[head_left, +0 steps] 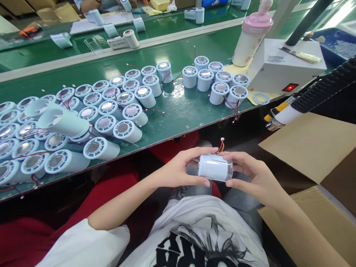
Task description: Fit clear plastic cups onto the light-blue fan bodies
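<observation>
Above my lap I hold a pale blue cylinder [213,167] on its side, its right end covered by a clear plastic sleeve [229,170]. Thin red, yellow and black wires with a white plug [222,139] stick up from it. My left hand [183,168] is closed round its left end, thumb and fingers on opposite sides. At the other end, my right hand [249,172] grips the clear sleeve between thumb and fingers. On the green bench stand many similar pale blue cylinders [128,131] with ringed tops and thin wires, and a smaller group [219,91] to the right.
Two empty pale blue tubes [62,120] lie across the left group. At right are a white box with a lit red switch [290,87], a pink-lidded bottle [251,35], a black ribbed hose [325,87] and an open cardboard carton [308,148]. Another person's arm [90,5] shows across the bench.
</observation>
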A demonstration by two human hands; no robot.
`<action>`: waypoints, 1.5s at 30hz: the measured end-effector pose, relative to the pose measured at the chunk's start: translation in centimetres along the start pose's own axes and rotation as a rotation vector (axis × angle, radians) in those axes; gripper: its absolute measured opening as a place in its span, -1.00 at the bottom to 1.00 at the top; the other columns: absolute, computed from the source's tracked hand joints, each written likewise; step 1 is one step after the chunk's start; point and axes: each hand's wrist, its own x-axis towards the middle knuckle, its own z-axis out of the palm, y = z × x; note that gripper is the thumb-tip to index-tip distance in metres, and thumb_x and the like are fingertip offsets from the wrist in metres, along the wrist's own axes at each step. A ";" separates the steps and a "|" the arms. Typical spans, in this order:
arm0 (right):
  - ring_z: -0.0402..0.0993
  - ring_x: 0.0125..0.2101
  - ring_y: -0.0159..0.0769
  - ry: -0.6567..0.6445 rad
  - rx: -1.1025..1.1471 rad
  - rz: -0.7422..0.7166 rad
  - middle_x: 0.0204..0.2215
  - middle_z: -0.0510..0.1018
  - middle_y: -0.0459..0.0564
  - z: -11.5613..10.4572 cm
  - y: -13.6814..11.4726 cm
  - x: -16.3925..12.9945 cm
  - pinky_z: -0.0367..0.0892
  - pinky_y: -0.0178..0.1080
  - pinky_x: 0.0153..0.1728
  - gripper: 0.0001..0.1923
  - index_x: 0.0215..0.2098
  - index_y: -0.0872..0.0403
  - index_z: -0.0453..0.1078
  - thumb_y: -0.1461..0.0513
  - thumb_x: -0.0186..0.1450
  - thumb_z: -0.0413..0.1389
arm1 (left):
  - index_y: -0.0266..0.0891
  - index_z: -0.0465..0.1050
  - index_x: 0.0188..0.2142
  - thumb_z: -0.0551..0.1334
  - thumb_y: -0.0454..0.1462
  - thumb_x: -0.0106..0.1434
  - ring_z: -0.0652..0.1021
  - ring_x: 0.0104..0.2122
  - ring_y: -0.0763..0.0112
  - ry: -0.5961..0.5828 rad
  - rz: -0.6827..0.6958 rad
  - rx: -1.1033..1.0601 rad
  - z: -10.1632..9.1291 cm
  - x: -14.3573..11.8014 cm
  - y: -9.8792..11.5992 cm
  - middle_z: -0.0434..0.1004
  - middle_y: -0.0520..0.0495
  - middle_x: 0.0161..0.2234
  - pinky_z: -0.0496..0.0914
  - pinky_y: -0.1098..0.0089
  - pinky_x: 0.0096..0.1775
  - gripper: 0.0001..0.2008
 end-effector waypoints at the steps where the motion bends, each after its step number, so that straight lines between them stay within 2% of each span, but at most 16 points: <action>1: 0.54 0.00 -0.15 -0.007 0.033 0.027 0.03 0.55 -0.03 0.0 0.0 0.0 0.54 -0.15 -0.01 -0.57 0.05 -0.11 0.42 0.22 0.24 0.34 | -0.09 0.34 0.25 0.49 -0.27 0.05 0.50 0.14 0.09 -0.002 0.013 0.009 0.0 0.0 -0.1 0.43 -0.21 0.21 0.46 0.21 0.09 -0.24; 6: 0.54 -0.08 -0.26 -0.038 0.202 0.145 -0.06 0.58 -0.05 -0.1 -0.2 0.0 0.54 -0.27 -0.09 -0.61 0.03 -0.12 0.40 0.17 0.26 0.32 | -0.02 0.33 0.25 0.51 -0.35 0.01 0.47 0.18 0.12 -0.015 0.093 0.027 0.0 -0.1 -0.3 0.42 -0.15 0.22 0.43 0.26 0.12 -0.18; 11: 0.52 -0.19 -0.36 -0.053 0.336 0.239 -0.15 0.59 -0.08 0.0 0.0 0.2 0.50 -0.40 -0.21 -0.62 0.00 -0.10 0.39 0.09 0.25 0.33 | -0.03 0.32 0.26 0.50 -0.35 0.02 0.46 0.18 0.12 -0.022 0.102 0.055 0.0 -0.2 -0.3 0.41 -0.16 0.22 0.44 0.27 0.11 -0.19; 17: 0.54 -0.35 -0.39 -0.011 0.493 0.346 -0.30 0.60 -0.10 0.4 0.3 0.3 0.51 -0.41 -0.37 -0.62 -0.07 -0.02 0.40 0.03 0.23 0.33 | -0.05 0.31 0.26 0.50 -0.33 0.04 0.44 0.19 0.09 -0.030 0.098 0.075 0.0 -0.3 -0.3 0.39 -0.18 0.23 0.46 0.25 0.10 -0.19; 23: 0.55 -0.52 -0.37 0.025 0.547 0.476 -0.47 0.59 -0.10 0.9 0.4 0.5 0.53 -0.39 -0.49 -0.53 -0.17 0.07 0.37 -0.11 0.22 0.27 | -0.04 0.31 0.26 0.49 -0.33 0.05 0.45 0.18 0.09 -0.032 0.089 0.066 0.0 -0.3 -0.4 0.39 -0.18 0.23 0.45 0.22 0.11 -0.21; 32: 0.46 -0.72 -0.41 -0.001 0.654 0.639 -0.67 0.52 -0.10 1.8 -0.1 1.2 0.33 -0.50 -0.75 -0.37 -0.42 0.09 0.32 -0.28 0.06 0.27 | 0.00 0.37 0.22 0.51 -0.36 -0.01 0.36 0.26 0.04 -0.048 0.164 -0.005 -0.1 -0.2 -1.0 0.30 -0.19 0.29 0.42 0.20 0.13 -0.20; 34: 0.43 -0.75 -0.45 -0.047 0.670 0.669 -0.67 0.53 -0.05 1.8 -0.3 1.3 0.31 -0.53 -0.76 -0.37 -0.44 0.12 0.35 -0.28 0.14 0.19 | 0.03 0.38 0.21 0.51 -0.38 -0.01 0.33 0.28 0.05 -0.054 0.191 -0.013 -0.1 -0.2 -1.1 0.27 -0.17 0.31 0.41 0.21 0.14 -0.21; 37: 0.44 -0.75 -0.47 -0.111 0.704 0.766 -0.64 0.55 0.03 1.8 -0.5 1.4 0.30 -0.55 -0.76 -0.35 -0.45 0.16 0.39 -0.18 0.42 -0.14 | 0.06 0.38 0.20 0.50 -0.40 0.00 0.33 0.28 0.07 -0.053 0.218 -0.005 0.0 -0.2 -1.2 0.26 -0.14 0.31 0.42 0.23 0.13 -0.22; 40: 0.45 -0.74 -0.46 -0.154 0.709 0.860 -0.64 0.53 0.04 1.8 -0.3 1.3 0.28 -0.53 -0.77 -0.25 -0.44 0.18 0.42 -0.09 0.50 -0.39 | 0.03 0.38 0.20 0.49 -0.37 0.04 0.38 0.23 0.09 -0.030 0.204 0.018 0.3 -0.4 -1.0 0.33 -0.16 0.25 0.47 0.28 0.06 -0.26; 42: 0.45 -0.74 -0.43 -0.182 0.650 0.821 -0.64 0.51 0.04 1.8 0.2 0.9 0.30 -0.49 -0.77 -0.20 -0.42 0.18 0.42 -0.16 0.47 -0.41 | -0.03 0.37 0.20 0.47 -0.33 0.08 0.45 0.16 0.11 -0.007 0.140 0.033 0.5 -0.6 -0.6 0.38 -0.19 0.19 0.50 0.30 0.00 -0.31; 43: 0.47 -0.71 -0.40 -0.167 0.591 0.746 -0.61 0.53 0.05 1.8 0.5 0.6 0.34 -0.46 -0.74 -0.20 -0.36 0.18 0.43 -0.21 0.44 -0.38 | -0.06 0.36 0.21 0.46 -0.30 0.10 0.48 0.12 0.13 0.006 0.095 0.034 0.6 -0.7 -0.4 0.39 -0.20 0.16 0.51 0.30 -0.02 -0.32; 44: 0.53 -0.64 -0.35 -0.130 0.514 0.627 -0.52 0.58 0.08 1.8 0.9 0.3 0.42 -0.41 -0.67 -0.23 -0.26 0.17 0.43 -0.25 0.41 -0.32 | -0.09 0.35 0.21 0.46 -0.28 0.11 0.50 0.08 0.14 0.019 0.048 0.025 0.7 -0.8 -0.2 0.40 -0.21 0.14 0.51 0.30 -0.03 -0.33; 45: 0.61 -0.49 -0.27 -0.075 0.413 0.474 -0.34 0.63 0.13 1.7 1.2 0.0 0.52 -0.34 -0.54 -0.28 -0.11 0.14 0.42 -0.28 0.37 -0.19 | -0.11 0.34 0.21 0.45 -0.26 0.12 0.51 0.05 0.15 0.033 0.003 0.005 0.8 -0.9 0.0 0.40 -0.21 0.13 0.52 0.29 -0.03 -0.33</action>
